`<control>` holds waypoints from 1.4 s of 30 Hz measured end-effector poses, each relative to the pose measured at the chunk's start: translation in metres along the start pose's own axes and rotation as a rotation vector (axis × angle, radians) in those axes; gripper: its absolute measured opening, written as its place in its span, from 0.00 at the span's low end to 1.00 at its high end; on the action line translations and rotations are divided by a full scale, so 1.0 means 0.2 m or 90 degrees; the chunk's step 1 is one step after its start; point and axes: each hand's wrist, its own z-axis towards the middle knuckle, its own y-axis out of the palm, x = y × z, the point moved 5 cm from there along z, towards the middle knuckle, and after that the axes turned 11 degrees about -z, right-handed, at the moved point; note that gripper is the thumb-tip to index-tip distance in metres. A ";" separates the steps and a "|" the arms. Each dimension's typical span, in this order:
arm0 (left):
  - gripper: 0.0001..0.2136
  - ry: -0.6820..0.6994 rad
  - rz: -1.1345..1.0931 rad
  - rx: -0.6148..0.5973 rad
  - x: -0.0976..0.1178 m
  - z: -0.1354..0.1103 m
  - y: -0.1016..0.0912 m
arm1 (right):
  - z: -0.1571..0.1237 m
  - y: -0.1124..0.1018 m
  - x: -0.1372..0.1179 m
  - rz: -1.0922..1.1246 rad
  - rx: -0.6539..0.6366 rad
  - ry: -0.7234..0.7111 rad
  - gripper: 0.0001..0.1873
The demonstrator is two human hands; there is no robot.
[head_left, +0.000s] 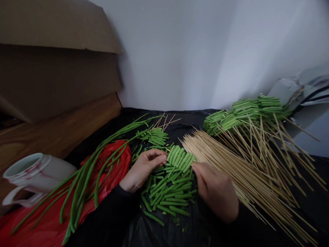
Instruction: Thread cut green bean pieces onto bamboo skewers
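Observation:
A row of cut green bean pieces threaded side by side on a bamboo skewer (180,158) spans the gap between my hands. My left hand (144,169) is closed in a pinch at the skewer's left end, thumb against forefinger. At the right end, my right hand (217,190) is closed round the stick, its lower part hidden in the fingers. Beneath lies a heap of loose cut bean pieces (171,195) on black plastic sheeting (149,238). Just beyond my left hand is a small group of skewered bean pieces (154,137).
Bare bamboo skewers (233,169) lie in a large bundle at right, below a stack of filled bean skewers (246,112). Long uncut beans (81,185) rest on a red plastic bag (108,188) at left, beside a white mug (41,173). A cardboard box (53,72) stands behind.

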 end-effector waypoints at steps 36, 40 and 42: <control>0.12 -0.019 -0.122 0.041 0.00 0.00 -0.02 | -0.01 0.01 0.00 0.000 -0.019 0.006 0.12; 0.12 -0.020 -0.126 0.046 -0.01 0.00 -0.02 | -0.01 0.02 -0.01 -0.007 -0.033 0.000 0.12; 0.12 -0.021 -0.129 0.048 -0.01 0.00 -0.02 | -0.01 0.02 -0.01 -0.005 -0.033 0.002 0.12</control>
